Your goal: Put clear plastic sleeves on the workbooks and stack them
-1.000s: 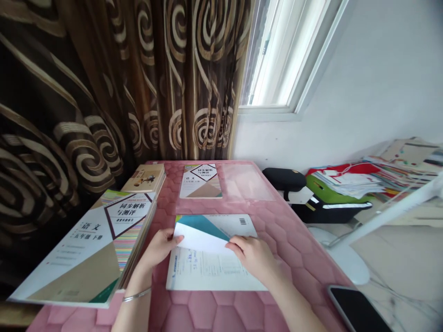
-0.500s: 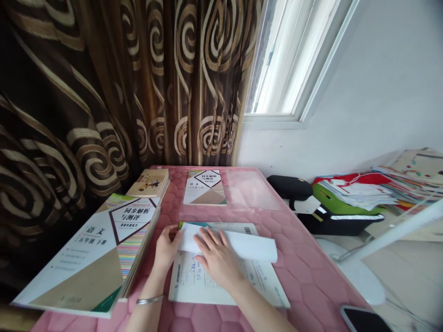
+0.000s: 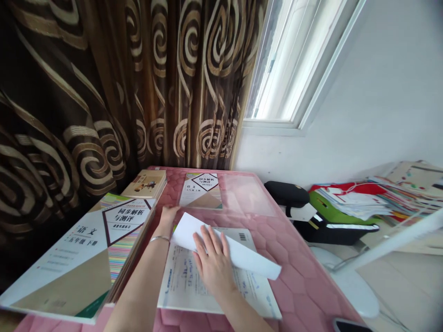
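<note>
My right hand (image 3: 214, 258) lies with spread fingers on a folded white sheet of paper (image 3: 249, 252). The sheet rests aslant on a booklet page (image 3: 187, 286) with print and blue handwriting. Beyond the sheet's left end, my left hand (image 3: 169, 214) reaches to the near left corner of a workbook (image 3: 202, 190) at the back. Its fingers are mostly hidden, so I cannot tell whether they grip anything. A clear plastic cover (image 3: 247, 196) spreads to the right of that workbook.
A stack of workbooks (image 3: 76, 249) stands at the left, with smaller tan books (image 3: 145, 183) behind it. A phone (image 3: 349, 325) lies at the pink table's (image 3: 294, 276) front right edge. Right of the table are a white lamp (image 3: 360, 286) and a bin of papers (image 3: 339, 230).
My left hand has left the folded paper and moved away from me toward the rear workbook. The paper has turned aslant under my right hand. The whole view has shifted slightly.
</note>
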Demonstrator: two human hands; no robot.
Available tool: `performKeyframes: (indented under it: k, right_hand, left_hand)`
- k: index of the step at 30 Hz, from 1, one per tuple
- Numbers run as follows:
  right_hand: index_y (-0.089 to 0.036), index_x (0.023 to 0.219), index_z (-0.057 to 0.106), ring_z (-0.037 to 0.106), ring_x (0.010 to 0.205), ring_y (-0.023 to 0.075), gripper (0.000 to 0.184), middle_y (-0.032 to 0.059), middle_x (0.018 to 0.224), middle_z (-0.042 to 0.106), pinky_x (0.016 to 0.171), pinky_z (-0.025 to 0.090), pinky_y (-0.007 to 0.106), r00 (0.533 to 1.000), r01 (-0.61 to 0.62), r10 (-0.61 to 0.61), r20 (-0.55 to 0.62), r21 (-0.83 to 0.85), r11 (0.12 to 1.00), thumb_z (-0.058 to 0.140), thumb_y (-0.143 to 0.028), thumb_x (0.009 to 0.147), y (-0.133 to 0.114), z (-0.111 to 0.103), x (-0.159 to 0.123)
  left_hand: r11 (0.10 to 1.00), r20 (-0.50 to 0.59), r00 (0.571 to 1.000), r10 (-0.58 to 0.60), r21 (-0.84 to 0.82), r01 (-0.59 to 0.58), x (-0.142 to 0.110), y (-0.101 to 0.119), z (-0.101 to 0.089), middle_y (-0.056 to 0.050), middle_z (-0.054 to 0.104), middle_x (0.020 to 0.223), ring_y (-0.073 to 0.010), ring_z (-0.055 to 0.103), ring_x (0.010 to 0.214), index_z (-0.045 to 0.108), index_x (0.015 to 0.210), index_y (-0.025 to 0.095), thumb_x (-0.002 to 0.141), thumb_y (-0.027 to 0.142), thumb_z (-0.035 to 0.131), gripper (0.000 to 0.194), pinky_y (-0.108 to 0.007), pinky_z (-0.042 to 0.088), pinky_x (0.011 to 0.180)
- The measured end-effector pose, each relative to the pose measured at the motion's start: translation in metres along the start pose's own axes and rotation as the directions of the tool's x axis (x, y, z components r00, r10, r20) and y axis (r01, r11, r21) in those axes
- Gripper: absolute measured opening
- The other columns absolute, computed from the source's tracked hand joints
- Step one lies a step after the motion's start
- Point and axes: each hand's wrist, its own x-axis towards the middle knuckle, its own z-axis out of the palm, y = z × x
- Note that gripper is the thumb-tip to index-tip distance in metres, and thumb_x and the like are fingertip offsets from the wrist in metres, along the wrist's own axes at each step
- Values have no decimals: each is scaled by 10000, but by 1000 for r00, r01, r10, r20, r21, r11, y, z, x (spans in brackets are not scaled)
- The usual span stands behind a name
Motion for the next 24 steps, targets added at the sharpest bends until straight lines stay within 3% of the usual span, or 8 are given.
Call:
performKeyframes:
  k: [5,8,12,18,24]
  right_hand:
    - [-269,1318,503,386,1304,262,406,52,1411,477,1081,212,486,1000,4,-5,13,19,1000,473,-345,920,1,3,-2]
    - [-283,1300,519,412,1282,254,391,56,1371,520,1071,225,472,999,28,-30,42,49,998,477,-358,919,0,6,-5]
    - [-300,1268,545,421,1270,252,369,54,1355,533,1067,228,472,995,61,-67,75,84,995,488,-377,912,-3,7,-7]
    - [-302,1236,567,437,1252,246,343,48,1332,552,1066,242,471,991,82,-93,93,118,990,502,-373,907,-4,7,-8]
    - [-298,1189,597,455,1222,239,299,42,1287,579,1063,254,464,987,96,-118,112,179,979,513,-342,905,-5,8,-9]
  left_hand:
    - [999,78,995,55,-6,-54,-30,10,-10,-63,712,791,-152,632,614,609,1005,127,596,249,758,452,-264,483,590]
    - [993,143,985,95,53,-103,-57,1,-28,-63,709,851,-177,648,737,609,1020,145,647,365,711,445,-275,492,664]
    - [995,165,983,76,56,-86,-81,-13,-48,-82,695,987,-207,637,923,570,1084,154,710,427,644,468,-307,484,796]
    - [988,360,928,93,-146,-43,-90,-14,-54,-111,666,1118,-226,631,976,371,1342,186,700,253,663,709,-324,492,789]
    - [986,439,894,96,-163,-26,-83,-16,-58,-117,611,1217,-211,628,981,292,1397,233,677,176,675,818,-334,479,828]
